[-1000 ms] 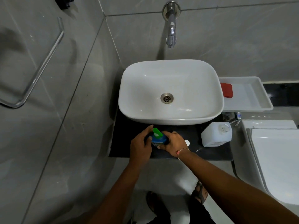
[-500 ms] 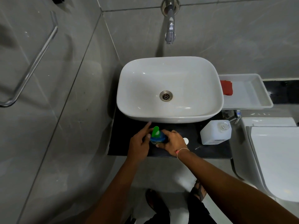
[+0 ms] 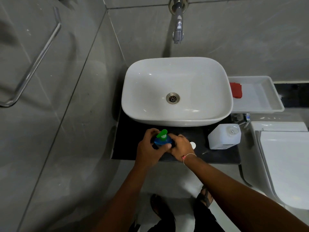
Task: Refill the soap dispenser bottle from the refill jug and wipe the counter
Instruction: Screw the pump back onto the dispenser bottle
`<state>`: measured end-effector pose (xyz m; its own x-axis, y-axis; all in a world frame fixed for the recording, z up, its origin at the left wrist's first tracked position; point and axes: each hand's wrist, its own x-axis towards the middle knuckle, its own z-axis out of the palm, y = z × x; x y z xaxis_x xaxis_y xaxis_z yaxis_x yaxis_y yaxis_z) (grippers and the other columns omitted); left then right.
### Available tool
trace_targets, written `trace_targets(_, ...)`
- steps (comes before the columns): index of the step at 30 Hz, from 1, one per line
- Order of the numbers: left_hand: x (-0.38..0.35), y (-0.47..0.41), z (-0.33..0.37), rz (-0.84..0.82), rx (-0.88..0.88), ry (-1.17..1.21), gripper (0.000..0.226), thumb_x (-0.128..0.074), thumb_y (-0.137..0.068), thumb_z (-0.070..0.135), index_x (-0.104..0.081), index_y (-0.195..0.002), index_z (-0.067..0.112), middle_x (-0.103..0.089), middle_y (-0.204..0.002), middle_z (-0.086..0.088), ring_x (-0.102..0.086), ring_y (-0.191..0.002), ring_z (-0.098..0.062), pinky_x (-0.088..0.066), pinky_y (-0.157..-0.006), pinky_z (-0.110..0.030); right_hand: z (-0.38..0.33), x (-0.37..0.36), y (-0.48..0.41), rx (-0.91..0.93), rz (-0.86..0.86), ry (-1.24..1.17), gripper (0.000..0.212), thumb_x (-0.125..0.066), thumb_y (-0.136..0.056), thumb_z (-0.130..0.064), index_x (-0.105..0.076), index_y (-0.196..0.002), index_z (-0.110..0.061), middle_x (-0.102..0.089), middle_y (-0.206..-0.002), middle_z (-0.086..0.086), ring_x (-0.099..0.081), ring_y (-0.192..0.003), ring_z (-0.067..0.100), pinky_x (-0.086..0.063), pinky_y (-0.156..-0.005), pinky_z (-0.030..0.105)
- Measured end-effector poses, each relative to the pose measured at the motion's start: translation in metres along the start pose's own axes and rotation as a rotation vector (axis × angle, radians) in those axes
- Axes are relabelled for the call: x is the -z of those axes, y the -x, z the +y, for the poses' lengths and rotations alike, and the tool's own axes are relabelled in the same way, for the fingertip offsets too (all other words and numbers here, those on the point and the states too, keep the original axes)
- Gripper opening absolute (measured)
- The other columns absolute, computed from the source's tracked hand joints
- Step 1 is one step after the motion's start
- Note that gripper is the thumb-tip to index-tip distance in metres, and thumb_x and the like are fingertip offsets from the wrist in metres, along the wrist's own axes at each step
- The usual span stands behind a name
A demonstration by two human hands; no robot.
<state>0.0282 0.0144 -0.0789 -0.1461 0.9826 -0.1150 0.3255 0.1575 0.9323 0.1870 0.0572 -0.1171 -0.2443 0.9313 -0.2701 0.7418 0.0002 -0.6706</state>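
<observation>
The blue soap dispenser bottle (image 3: 163,141) with its green pump head stands on the dark counter (image 3: 128,144) in front of the basin. My left hand (image 3: 149,149) wraps around the bottle from the left. My right hand (image 3: 181,146) grips it from the right, fingers at the pump collar. The white refill jug (image 3: 224,136) stands uncapped on the counter's right end. Its small white cap (image 3: 193,145) lies on the counter just right of my right hand. A red cloth (image 3: 235,90) lies in the white tray (image 3: 267,104) to the right of the basin.
The white basin (image 3: 177,91) takes up most of the counter, under a wall tap (image 3: 178,20). A white toilet (image 3: 284,158) stands at the right. A chrome towel rail (image 3: 33,64) is on the left wall. My sandalled feet show on the floor below.
My left hand has closed further around the bottle, its fingers now curled over the body. The green pump head has turned a little. The jug and cap have not moved.
</observation>
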Motion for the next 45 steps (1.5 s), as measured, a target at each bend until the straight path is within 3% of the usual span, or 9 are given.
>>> trace_targets(3,-0.005,-0.003,0.001,0.034,0.004,-0.008,0.037,-0.08,-0.078,0.035,-0.068,-0.112,0.028,-0.075,-0.106,0.005,-0.071,-0.101,-0.013,-0.06,-0.086,-0.032,-0.001,0.0,0.0,-0.018,-0.012,0.003,0.055,-0.08,-0.072,-0.046,-0.06,-0.121,-0.034,-0.061,-0.095,0.01,-0.058,-0.095,0.027,-0.05,-0.082,0.034)
trace_targets(8,0.002,-0.005,0.001,-0.076,0.0,0.011,0.05,-0.066,-0.089,0.006,-0.065,-0.13,0.033,-0.07,-0.127,0.006,-0.066,-0.118,-0.012,-0.052,-0.094,-0.016,0.001,0.001,0.0,-0.011,-0.012,0.019,0.056,-0.08,-0.072,-0.048,-0.06,-0.122,-0.034,-0.062,-0.097,0.01,-0.059,-0.095,0.026,-0.049,-0.081,0.032)
trace_targets(13,-0.001,-0.005,0.003,-0.034,0.011,-0.024,0.05,-0.079,-0.069,0.045,-0.069,-0.117,0.038,-0.074,-0.109,0.019,-0.07,-0.107,-0.003,-0.057,-0.095,-0.031,0.0,0.002,0.003,0.02,0.0,0.044,0.05,-0.078,-0.073,-0.047,-0.061,-0.117,-0.033,-0.061,-0.09,0.009,-0.059,-0.091,0.028,-0.048,-0.075,0.032)
trace_targets(21,-0.019,0.002,0.012,0.223,0.018,-0.16,0.043,-0.086,-0.059,0.052,-0.068,-0.087,0.025,-0.076,-0.086,0.009,-0.071,-0.08,-0.012,-0.057,-0.07,-0.028,0.0,0.001,0.003,0.016,-0.001,0.051,0.051,-0.075,-0.074,-0.047,-0.059,-0.121,-0.034,-0.064,-0.096,0.009,-0.059,-0.094,0.028,-0.051,-0.079,0.035)
trace_targets(27,-0.005,-0.004,0.006,0.038,-0.014,-0.118,0.044,-0.073,-0.089,0.013,-0.064,-0.132,0.013,-0.074,-0.118,-0.004,-0.07,-0.11,-0.018,-0.056,-0.095,-0.032,0.0,0.002,-0.001,-0.012,-0.002,0.033,0.052,-0.079,-0.071,-0.049,-0.06,-0.116,-0.033,-0.06,-0.093,0.01,-0.06,-0.092,0.028,-0.051,-0.08,0.035)
trace_targets(31,0.006,-0.003,0.004,-0.037,0.037,0.026,0.061,-0.066,-0.09,-0.004,-0.049,-0.141,0.024,-0.068,-0.12,0.009,-0.064,-0.116,0.003,-0.051,-0.096,-0.015,0.001,0.001,-0.001,-0.005,0.006,0.062,0.057,-0.08,-0.071,-0.049,-0.06,-0.122,-0.034,-0.06,-0.095,0.009,-0.061,-0.092,0.029,-0.05,-0.08,0.032)
trace_targets(35,0.001,-0.001,0.007,0.022,0.024,-0.059,0.05,-0.085,-0.066,0.035,-0.059,-0.109,0.035,-0.074,-0.105,0.014,-0.071,-0.101,-0.003,-0.058,-0.086,-0.021,0.0,0.002,0.0,0.017,0.016,0.052,0.051,-0.076,-0.073,-0.049,-0.059,-0.119,-0.035,-0.06,-0.09,0.009,-0.06,-0.09,0.029,-0.052,-0.077,0.036)
trace_targets(40,0.001,-0.005,0.008,-0.035,0.013,-0.043,0.043,-0.067,-0.084,0.021,-0.068,-0.127,0.018,-0.073,-0.12,0.0,-0.069,-0.113,-0.017,-0.055,-0.101,-0.045,0.001,0.003,-0.002,0.001,-0.008,0.051,0.056,-0.078,-0.071,-0.051,-0.059,-0.121,-0.034,-0.061,-0.095,0.01,-0.06,-0.093,0.028,-0.052,-0.083,0.037)
trace_targets(45,0.004,-0.001,0.008,-0.023,0.025,-0.122,0.051,-0.084,-0.069,0.04,-0.06,-0.114,0.037,-0.074,-0.11,0.01,-0.071,-0.103,-0.005,-0.058,-0.089,-0.027,0.002,0.002,0.0,0.03,0.004,0.043,0.05,-0.075,-0.074,-0.046,-0.059,-0.12,-0.033,-0.063,-0.089,0.009,-0.059,-0.092,0.028,-0.051,-0.078,0.036)
